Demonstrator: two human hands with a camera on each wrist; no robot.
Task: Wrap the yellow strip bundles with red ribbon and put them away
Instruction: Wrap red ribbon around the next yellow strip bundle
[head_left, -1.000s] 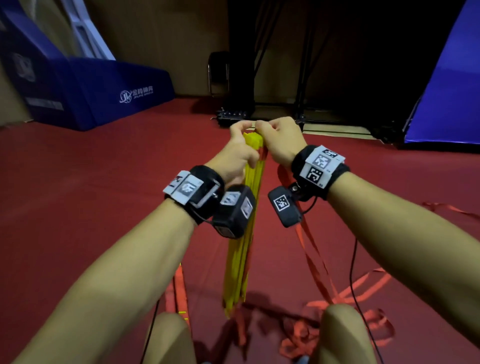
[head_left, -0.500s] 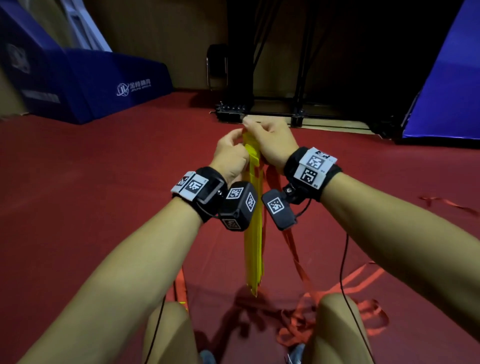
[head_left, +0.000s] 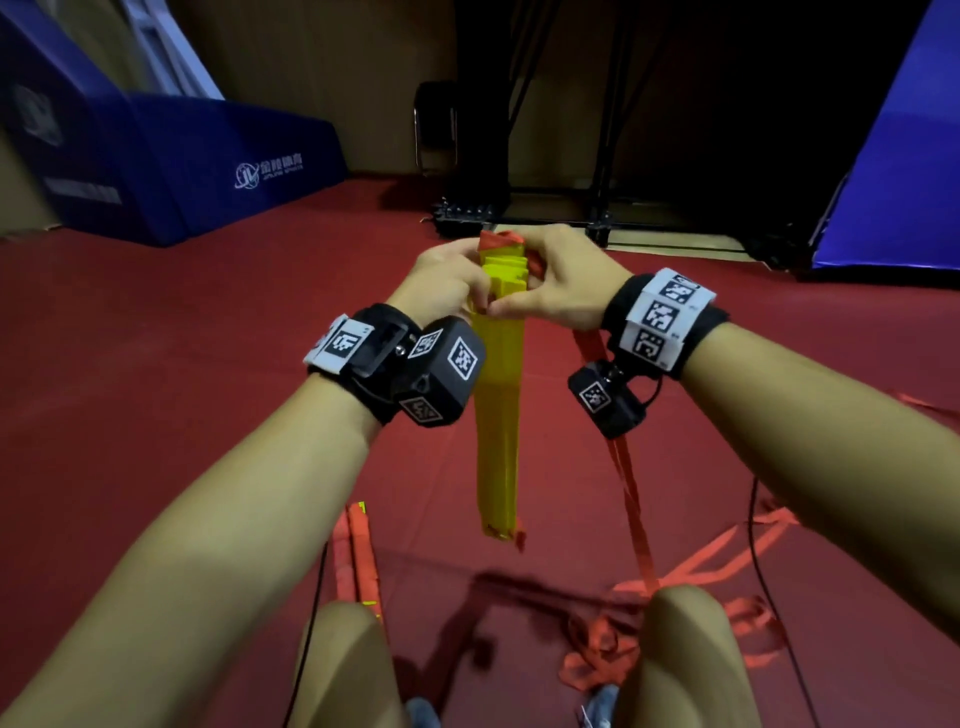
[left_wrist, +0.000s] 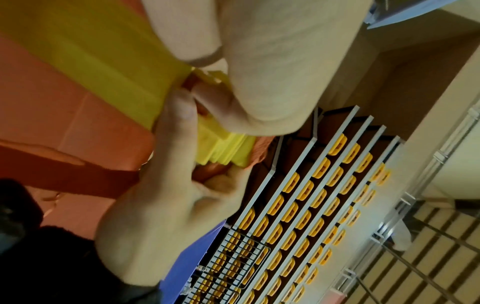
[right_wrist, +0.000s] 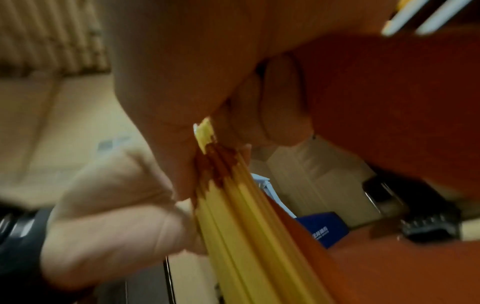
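A bundle of yellow strips (head_left: 498, 410) hangs upright in front of me, its lower end above the red floor. My left hand (head_left: 447, 283) grips the bundle's top from the left, fingers curled round the strips (left_wrist: 223, 148). From the right, my right hand (head_left: 550, 291) pinches the top of the bundle with the red ribbon (head_left: 631, 488). A red ribbon end (head_left: 501, 240) lies over the bundle's top. The ribbon trails down past my right wrist to a loose heap (head_left: 608, 649) on the floor. In the right wrist view red ribbon (right_wrist: 215, 162) shows against the yellow strips (right_wrist: 246, 226).
My knees (head_left: 691, 654) are at the bottom edge. A second bundle wrapped in red (head_left: 356, 561) lies on the floor by my left knee. Blue mats stand at back left (head_left: 171, 171) and right (head_left: 898, 156). A dark stand (head_left: 519, 208) is straight ahead.
The bundle has swung from slanting left to hanging straight and was lifted. A red ribbon end now lies over its top. Both hands have shifted their hold at the top.
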